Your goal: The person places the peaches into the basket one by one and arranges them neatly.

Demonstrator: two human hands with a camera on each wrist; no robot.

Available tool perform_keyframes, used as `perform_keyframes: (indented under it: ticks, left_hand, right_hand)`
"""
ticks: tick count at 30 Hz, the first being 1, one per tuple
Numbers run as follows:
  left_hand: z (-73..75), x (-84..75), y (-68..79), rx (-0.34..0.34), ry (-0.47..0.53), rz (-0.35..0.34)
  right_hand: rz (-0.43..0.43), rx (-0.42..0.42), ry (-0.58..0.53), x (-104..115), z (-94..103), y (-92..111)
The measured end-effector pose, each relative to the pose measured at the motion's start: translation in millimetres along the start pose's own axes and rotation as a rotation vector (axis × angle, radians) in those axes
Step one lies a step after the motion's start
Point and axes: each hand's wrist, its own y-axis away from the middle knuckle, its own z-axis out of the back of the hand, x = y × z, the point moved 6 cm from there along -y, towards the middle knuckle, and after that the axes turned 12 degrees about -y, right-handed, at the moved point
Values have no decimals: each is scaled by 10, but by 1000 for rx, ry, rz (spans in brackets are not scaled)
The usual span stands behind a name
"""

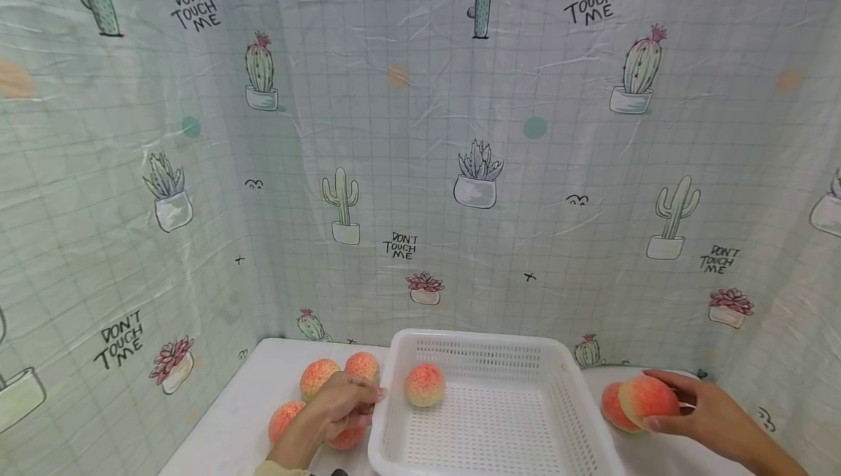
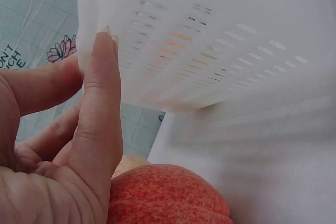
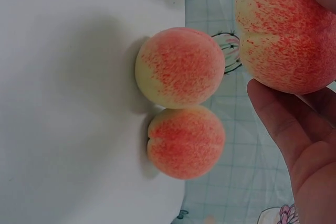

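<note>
In the head view my left hand (image 1: 344,404) is at the left rim of a white plastic basket (image 1: 578,396). The left wrist view shows its thumb and fingers pinching the basket's edge (image 2: 94,3). My right hand (image 1: 706,410) grips a red-and-yellow peach (image 1: 649,401) to the right of the basket, raised above the table. Two peaches rest side by side under it in the right wrist view, an upper peach (image 3: 181,67) and a lower peach (image 3: 187,142). Inside the basket, near its left wall, sits a single peach (image 1: 425,385).
Several more peaches lie left of the basket around my left hand, among them a back peach (image 1: 320,376) and a front peach (image 1: 285,417). The white table (image 1: 243,396) ends against a cactus-print curtain (image 1: 420,140) at the back and sides.
</note>
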Motion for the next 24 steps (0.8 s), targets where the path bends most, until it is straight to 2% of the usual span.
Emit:
perform_keyframes:
  ticks: [8,12,15,19,24]
  left_hand:
    - [-1,-2,-6,6,7,3]
    - [1,3,-7,2,5,2]
    - [8,9,-6,-7,-3,9]
    - [10,11,-6,-9,-5,13]
    - [11,9,-7,-8,-2,6]
  right_hand:
    - [29,12,14,129,-38,-21]
    - [94,32,35,199,-56,-20]
    - [109,31,55,239,-68,-40]
    - [73,9,69,283,-93,-62]
    - [75,15,24,355,-160,-94]
